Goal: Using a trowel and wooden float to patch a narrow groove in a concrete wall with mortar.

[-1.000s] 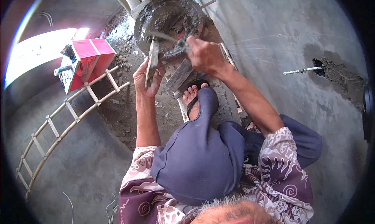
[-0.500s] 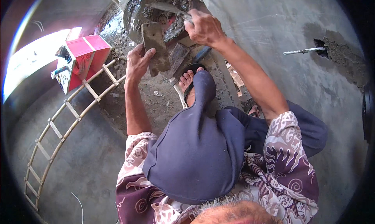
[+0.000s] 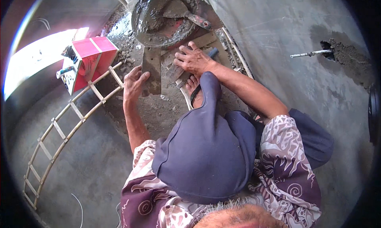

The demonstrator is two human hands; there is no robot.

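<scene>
My left hand (image 3: 135,83) is closed on the left side of a flat, dark, cement-stained board (image 3: 151,69) that reaches toward the basin's rim. My right hand (image 3: 192,59), fingers apart and bent, is over a short wooden plank (image 3: 174,72) beside a blue pipe (image 3: 212,52); whether it touches the plank is unclear. A round basin (image 3: 141,36) holds wet grey cement and a wide trowel (image 3: 174,8), its worn handle hanging toward the right rim. My sandalled foot (image 3: 195,93) is just below my right hand, partly hidden by the trouser leg.
At left are a pink box-like stand (image 3: 102,61) with coiled cord and a long ladder-like bamboo frame (image 3: 59,130). A grey plastered wall (image 3: 278,29) rises at right, with a white pipe (image 3: 307,54) jutting from a rough hole. A pale strip (image 3: 238,53) runs along its foot.
My right hand has let go of the trowel, now lying in the basin, and moved down toward the plank. My left hand has shifted left and down with the board, now turned flatter.
</scene>
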